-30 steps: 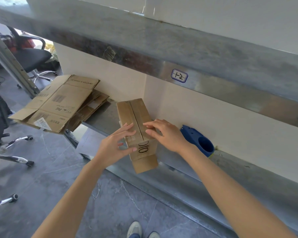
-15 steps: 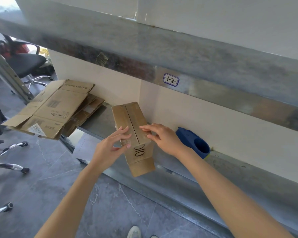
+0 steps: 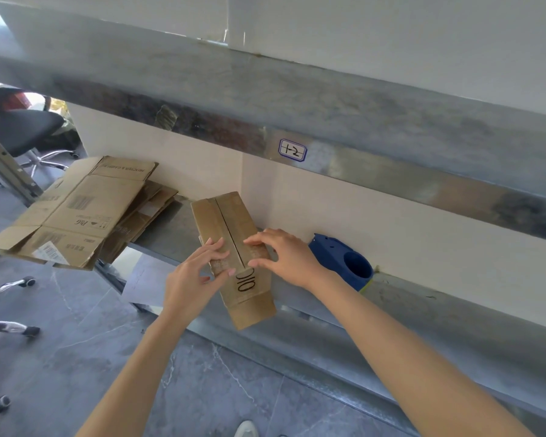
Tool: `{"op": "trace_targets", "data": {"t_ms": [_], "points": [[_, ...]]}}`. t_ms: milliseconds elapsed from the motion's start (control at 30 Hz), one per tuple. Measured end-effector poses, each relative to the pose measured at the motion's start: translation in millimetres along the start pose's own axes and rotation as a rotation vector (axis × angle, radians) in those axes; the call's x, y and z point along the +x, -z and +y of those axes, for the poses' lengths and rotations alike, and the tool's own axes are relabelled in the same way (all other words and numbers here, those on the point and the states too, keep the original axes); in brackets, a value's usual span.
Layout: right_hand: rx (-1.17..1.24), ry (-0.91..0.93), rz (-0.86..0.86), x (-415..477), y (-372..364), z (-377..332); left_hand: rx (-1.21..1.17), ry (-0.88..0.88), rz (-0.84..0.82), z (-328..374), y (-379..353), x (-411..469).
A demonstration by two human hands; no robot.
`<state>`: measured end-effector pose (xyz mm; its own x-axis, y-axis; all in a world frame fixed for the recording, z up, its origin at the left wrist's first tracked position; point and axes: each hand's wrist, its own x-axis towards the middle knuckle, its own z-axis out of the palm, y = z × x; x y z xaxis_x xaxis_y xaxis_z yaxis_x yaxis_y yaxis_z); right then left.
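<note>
Left hand [image 3: 193, 280], right hand [image 3: 286, 261] on box [image 3: 229, 220], long axis toward wall [image 3: 391, 222]

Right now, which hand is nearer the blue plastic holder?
Right. The right hand touches the cardboard box just beside the holder; the left hand touches the box's far side.

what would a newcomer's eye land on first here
First, the small cardboard box marked 010, at centre on the metal shelf, with the left hand and right hand resting on its closed top flaps. Next come the blue plastic piece with a round hole, just right of the box against the wall, and the flattened cartons overhanging the shelf's left end.
</note>
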<state>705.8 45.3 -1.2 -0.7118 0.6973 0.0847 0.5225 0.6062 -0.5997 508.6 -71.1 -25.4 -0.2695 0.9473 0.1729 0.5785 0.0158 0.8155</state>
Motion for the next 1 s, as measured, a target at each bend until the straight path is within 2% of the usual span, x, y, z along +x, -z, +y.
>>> {"op": "trace_targets", "data": {"t_ms": [300, 400, 533, 600, 667, 1000], "points": [[-0.055, 0.017, 0.09, -2.5, -7.7, -4.0, 0.093, 0.034, 0.119, 2.9, -12.9, -2.9], [-0.046, 0.019, 0.034, -3.0, -4.9, -1.5, 0.114, 0.02, 0.141, 3.4, -15.3, -3.9], [-0.038, 0.02, -0.097, -1.8, 5.0, 3.8, 0.125, -0.056, -0.076, -2.2, 5.7, -1.7], [-0.089, 0.061, -0.102, 0.8, 6.5, 4.3, 0.162, -0.074, -0.215, -3.3, 19.1, 1.7], [-0.115, 0.093, -0.101, 2.8, 7.5, 4.1, 0.24, -0.084, -0.278, -3.2, 25.4, 3.9], [-0.162, 0.098, -0.039, 3.0, 8.9, 4.5, 0.424, -0.04, -0.026, 18.0, -2.5, -6.7]]}}
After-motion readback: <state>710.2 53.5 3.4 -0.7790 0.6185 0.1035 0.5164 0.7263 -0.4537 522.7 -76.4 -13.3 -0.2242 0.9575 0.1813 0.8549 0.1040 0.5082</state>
